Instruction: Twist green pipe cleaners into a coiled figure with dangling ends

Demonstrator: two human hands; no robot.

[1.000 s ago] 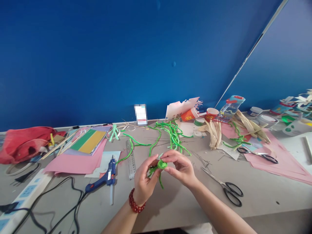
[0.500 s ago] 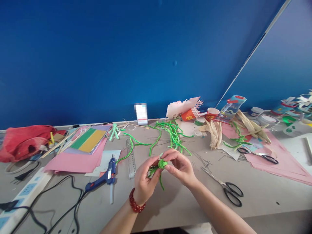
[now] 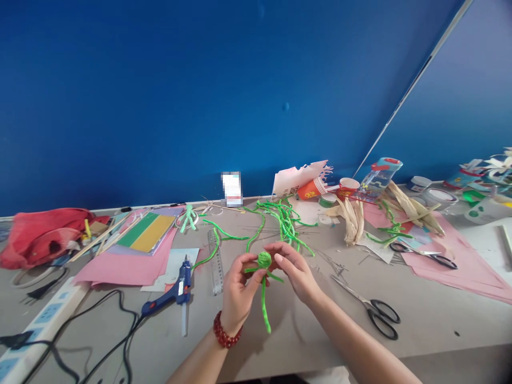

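- Left hand: grasping green coiled pipe-cleaner spiral between thumb and fingers, stem hanging below.
- Right hand: released, fingers open just beside spiral.
- Narrow steel ruler: left of spiral.

Craft workroom, going by the clutter. Long tabletop against blue-painted wall, covered in making supplies: loose green pipe cleaners, pink paper sheets, dried corn husks. Tools lying out: hot glue gun, steel ruler, two pairs of scissors. Power strip at near left corner of tabletop, black cords trailing across. Paper cups tipped on side near back edge. Cut paper pieces heaped at far right. Thin snippets scattered over surface.
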